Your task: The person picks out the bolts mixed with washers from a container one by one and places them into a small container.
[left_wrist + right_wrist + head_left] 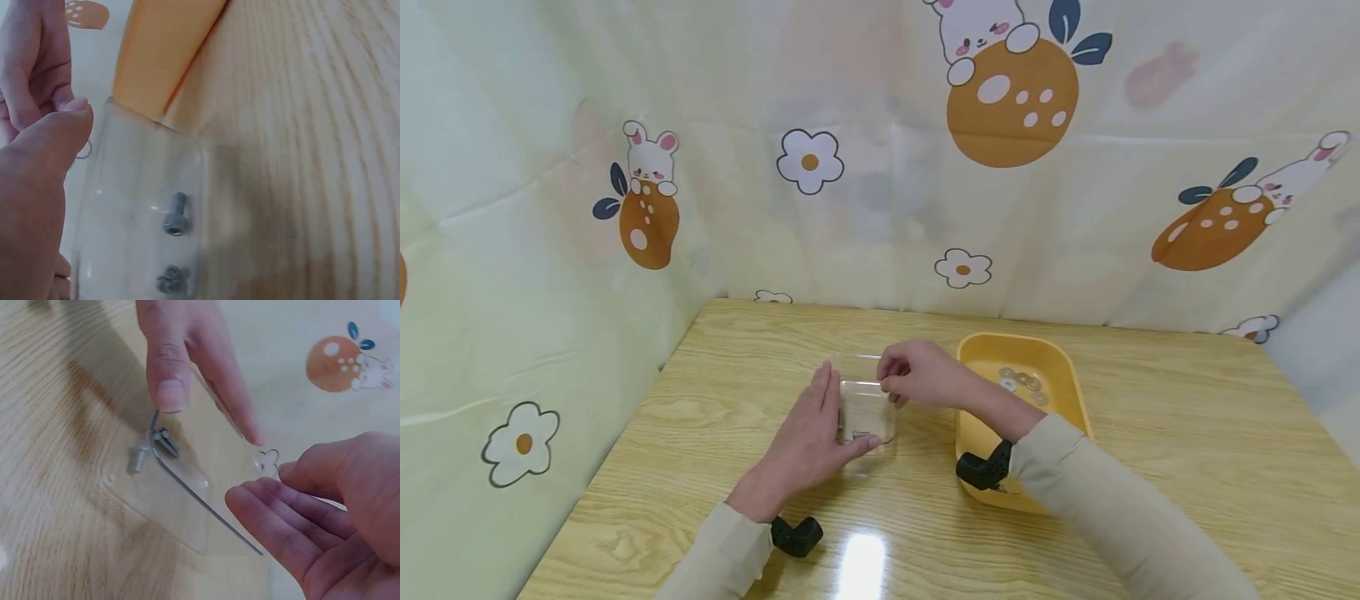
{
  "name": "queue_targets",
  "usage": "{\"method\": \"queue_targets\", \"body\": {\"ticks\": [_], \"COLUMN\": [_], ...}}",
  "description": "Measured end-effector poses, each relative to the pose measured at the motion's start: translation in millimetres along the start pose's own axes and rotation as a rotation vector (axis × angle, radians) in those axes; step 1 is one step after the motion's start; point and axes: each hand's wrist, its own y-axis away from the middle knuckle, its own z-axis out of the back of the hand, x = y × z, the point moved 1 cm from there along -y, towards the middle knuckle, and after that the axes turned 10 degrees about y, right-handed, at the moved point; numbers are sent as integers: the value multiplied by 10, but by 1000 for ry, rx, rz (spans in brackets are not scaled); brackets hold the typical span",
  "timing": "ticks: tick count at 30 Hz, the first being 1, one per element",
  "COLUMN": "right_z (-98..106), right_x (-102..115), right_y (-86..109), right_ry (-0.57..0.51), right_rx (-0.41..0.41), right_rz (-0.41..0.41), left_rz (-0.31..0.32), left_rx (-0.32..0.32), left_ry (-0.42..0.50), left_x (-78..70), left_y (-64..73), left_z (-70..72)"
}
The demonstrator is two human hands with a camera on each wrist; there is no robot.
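Note:
A clear plastic box [867, 410] stands on the wooden table. Along its left side lie the straight fingers of my left hand [805, 433], with the thumb stretched across the front edge. Through the clear wall, the left wrist view shows a socket-head bolt [177, 214] and a second grey metal piece [170, 279] inside. My right hand [921, 375] is at the box's back right corner, its fingers bent and thumb close to the forefinger. In the right wrist view the dark rim [206, 501] runs below those fingers. I cannot tell whether a small thing sits between the right fingertips.
Right of the box is a yellow tray [1078, 408], partly under my right forearm. Several flat washers [1022, 382] lie in it. Another clear plastic edge [853, 357] shows behind the box. A patterned curtain [880, 208] hangs along the table's back and left.

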Motion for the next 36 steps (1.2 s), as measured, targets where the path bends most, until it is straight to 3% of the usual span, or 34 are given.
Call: {"method": "queue_targets", "body": {"ticks": [7, 15, 36], "right_z": [133, 251, 384], "right_x": [-109, -206, -544], "right_y": [130, 314, 696], "right_ry": [-194, -336, -636], "right_rx": [-52, -59, -68], "right_rz": [-59, -47, -135], "left_rz": [-40, -82, -115], "left_rx": [-33, -17, 57], "left_ry": [-21, -37, -37], "left_x": [-105, -291, -619], "left_y": [-33, -65, -145], "left_z": [73, 115, -28]}}
